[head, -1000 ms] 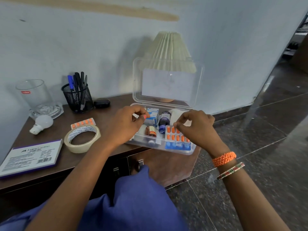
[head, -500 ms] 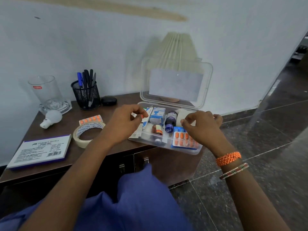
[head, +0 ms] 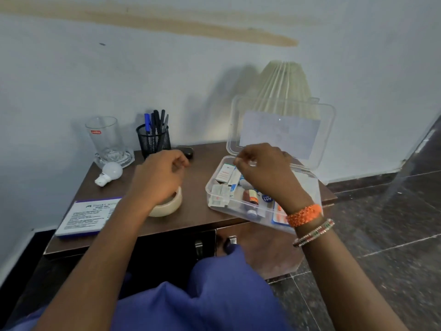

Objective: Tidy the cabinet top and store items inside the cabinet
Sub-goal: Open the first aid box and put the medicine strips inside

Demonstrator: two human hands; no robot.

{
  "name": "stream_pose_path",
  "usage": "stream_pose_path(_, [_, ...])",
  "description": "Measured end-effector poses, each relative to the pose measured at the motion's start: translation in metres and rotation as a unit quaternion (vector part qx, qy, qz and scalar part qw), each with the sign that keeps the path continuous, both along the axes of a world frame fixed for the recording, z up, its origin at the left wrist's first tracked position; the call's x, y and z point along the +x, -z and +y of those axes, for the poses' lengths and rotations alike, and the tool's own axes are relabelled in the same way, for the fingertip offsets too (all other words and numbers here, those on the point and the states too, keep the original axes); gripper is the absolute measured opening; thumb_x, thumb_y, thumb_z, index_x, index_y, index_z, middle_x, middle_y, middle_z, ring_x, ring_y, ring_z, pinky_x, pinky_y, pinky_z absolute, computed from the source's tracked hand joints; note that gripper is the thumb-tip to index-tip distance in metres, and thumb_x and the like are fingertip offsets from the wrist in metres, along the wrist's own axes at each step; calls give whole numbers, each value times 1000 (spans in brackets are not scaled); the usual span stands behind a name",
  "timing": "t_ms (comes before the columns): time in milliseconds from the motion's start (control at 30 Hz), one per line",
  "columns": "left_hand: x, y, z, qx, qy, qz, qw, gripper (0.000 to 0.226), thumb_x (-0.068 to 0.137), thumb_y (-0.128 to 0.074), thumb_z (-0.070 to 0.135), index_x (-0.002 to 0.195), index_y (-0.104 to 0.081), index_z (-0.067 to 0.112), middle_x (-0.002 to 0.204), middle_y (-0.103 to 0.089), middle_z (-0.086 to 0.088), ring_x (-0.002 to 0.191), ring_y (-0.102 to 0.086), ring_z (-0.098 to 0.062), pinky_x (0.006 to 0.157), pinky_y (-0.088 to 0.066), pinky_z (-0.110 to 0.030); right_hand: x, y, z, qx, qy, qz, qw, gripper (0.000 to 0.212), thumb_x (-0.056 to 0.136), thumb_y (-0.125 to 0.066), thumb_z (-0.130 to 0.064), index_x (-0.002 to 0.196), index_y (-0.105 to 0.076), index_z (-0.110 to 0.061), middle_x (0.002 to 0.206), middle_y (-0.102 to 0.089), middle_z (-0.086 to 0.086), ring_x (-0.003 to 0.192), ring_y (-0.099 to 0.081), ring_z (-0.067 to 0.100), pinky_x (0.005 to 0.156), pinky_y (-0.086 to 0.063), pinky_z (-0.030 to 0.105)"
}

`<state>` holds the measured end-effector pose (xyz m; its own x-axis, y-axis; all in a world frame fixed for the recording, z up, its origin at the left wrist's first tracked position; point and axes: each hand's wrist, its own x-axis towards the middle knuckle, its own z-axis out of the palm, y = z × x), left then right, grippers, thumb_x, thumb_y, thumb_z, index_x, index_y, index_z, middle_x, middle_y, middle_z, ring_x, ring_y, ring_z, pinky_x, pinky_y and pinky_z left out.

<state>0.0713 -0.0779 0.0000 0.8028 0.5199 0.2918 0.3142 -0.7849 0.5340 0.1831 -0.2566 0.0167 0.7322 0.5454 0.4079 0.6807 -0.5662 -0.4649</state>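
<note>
A clear plastic medicine box (head: pixel 214 187) stands with its lid (head: pixel 327 120) up at the right end of the dark wooden cabinet top (head: pixel 198 209). It holds small cartons, a brown bottle (head: pixel 250 196) and an orange blister pack (head: pixel 278 215). My right hand (head: pixel 265 174) hovers over the box with fingertips pinched near the lid's lower edge; blur hides whether it holds anything. My left hand (head: pixel 162 177) hangs curled above the tape roll (head: pixel 172 206), with nothing visible in it. The cabinet doors (head: pixel 262 254) below are closed.
Along the wall stand a glass (head: pixel 105 137), a mesh pen holder (head: pixel 154 142), a small black case (head: pixel 188 151) and a pleated lamp shade (head: pixel 284 82). A white bulb (head: pixel 110 172) and a stamp pad box (head: pixel 86 215) lie at the left. Dark tiled floor lies to the right.
My left hand left the box and moved left over the tape roll, covering the loose blister pack. My right hand rose toward the lid. The view shifted left.
</note>
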Motion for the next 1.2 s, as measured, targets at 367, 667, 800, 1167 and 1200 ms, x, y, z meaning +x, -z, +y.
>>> stream_pose_path(367, [-31, 4, 67, -108, -162, 66, 979, 19, 87, -52, 4, 95, -65, 16, 112, -64, -13, 103, -59, -28, 92, -45, -33, 0, 24, 175, -171, -228, 49, 957, 28, 82, -55, -11, 105, -68, -20, 114, -66, 8, 106, -60, 29, 95, -49, 46])
stream_pose_path(667, [-39, 5, 76, -112, -177, 79, 975, 21, 87, -53, 8, 99, -63, 23, 115, -61, -9, 103, -58, -25, 90, -47, -35, 18, 43, 216, -388, -233, -9, 892, 38, 89, -59, -18, 127, -54, -17, 133, -54, 7, 122, -51, 29, 100, -42, 49])
stream_pose_path(800, [-41, 7, 80, -106, -176, 79, 976, 22, 88, -54, 9, 103, -62, 22, 117, -61, -8, 103, -57, -24, 88, -46, -34, 19, 44, 219, -355, -235, -16, 905, 36, 86, -63, -17, 120, -54, -14, 126, -56, 9, 118, -52, 30, 97, -42, 48])
stream_pose_path(1167, [-33, -13, 47, -131, -94, -158, 974, 27, 90, -60, 15, 116, -55, 20, 114, -61, -7, 87, -60, -14, 67, -53, -25, -8, -7, 156, -22, -284, 17, 958, 27, 81, -67, -12, 107, -67, -17, 101, -66, 4, 83, -58, 14, 72, -44, 25])
stream_pose_path(1200, [-32, -15, 40, -151, -91, -183, 967, 19, 90, -60, 11, 107, -57, 18, 107, -63, -7, 79, -62, -10, 56, -54, -20, -11, -11, 143, 9, -291, 38, 956, 29, 81, -67, -8, 109, -65, -16, 96, -66, 1, 78, -58, 8, 69, -44, 19])
